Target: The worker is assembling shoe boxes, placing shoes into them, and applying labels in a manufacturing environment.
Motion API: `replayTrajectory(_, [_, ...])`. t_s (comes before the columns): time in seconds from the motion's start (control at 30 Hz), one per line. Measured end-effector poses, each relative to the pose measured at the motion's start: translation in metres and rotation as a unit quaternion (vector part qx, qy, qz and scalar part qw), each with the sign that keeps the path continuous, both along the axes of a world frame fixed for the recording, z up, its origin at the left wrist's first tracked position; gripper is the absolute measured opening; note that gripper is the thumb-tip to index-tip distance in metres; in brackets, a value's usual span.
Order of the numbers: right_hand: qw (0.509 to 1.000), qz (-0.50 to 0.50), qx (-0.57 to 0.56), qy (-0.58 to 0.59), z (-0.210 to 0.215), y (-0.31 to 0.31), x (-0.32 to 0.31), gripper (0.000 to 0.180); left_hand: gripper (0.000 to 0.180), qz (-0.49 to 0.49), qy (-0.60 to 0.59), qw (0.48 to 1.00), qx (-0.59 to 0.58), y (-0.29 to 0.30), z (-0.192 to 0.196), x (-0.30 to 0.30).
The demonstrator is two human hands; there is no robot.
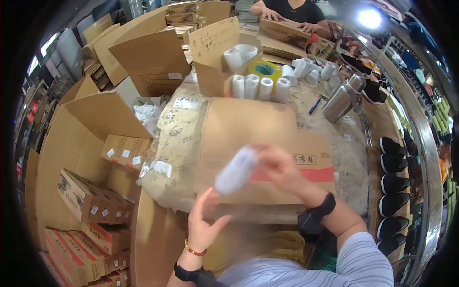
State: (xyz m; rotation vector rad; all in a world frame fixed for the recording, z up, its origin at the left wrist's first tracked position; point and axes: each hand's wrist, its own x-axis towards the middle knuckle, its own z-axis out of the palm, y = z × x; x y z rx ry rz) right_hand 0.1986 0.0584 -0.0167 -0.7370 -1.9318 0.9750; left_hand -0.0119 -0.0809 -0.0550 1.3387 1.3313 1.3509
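A white oblong thing (233,173), smeared by motion, tilts in the air over the table. My right hand (283,168) has its fingers closed on its upper end; its exact kind cannot be made out. My left hand (204,221) is below its lower end, fingers and thumb spread, with nothing in them. Whether a fingertip touches the white thing is unclear. Beneath both hands lies brown cardboard (248,119) with a red band along its near part.
Several white label rolls (252,87), yellow tape (264,71) and a steel flask (342,100) stand farther back. A pen (314,106) lies nearby. Black shoes (395,183) line the right rack. An open carton (71,129) holds shoeboxes at left. Across the table, another person handles a box (284,33).
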Motion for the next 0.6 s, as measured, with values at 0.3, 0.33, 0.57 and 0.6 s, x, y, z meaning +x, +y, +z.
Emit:
replayTrajectory(0.3, [0.905, -0.348, 0.214, -0.116, -0.014, 0.177, 0.136, 0.013, 0.052, -0.023, 0.127, 0.985, -0.117, -0.031, -0.029, 0.004])
replayTrajectory(0.33, [0.905, -0.351, 0.207, -0.118, -0.016, 0.188, 0.139, 0.014, 0.046, -0.015, 0.129, 0.984, -0.12, -0.033, -0.022, 0.006])
replayTrajectory(0.57, [0.859, -0.373, 0.231, -0.264, -0.048, 0.251, 0.157, 0.032, 0.046, -0.024, 0.15, 0.984, -0.09, -0.013, -0.005, 0.018])
replayTrajectory(0.6, [0.873, -0.352, 0.201, -0.271, -0.049, 0.254, 0.151, 0.039, 0.045, -0.035, 0.16, 0.983, -0.082, -0.014, -0.004, 0.017])
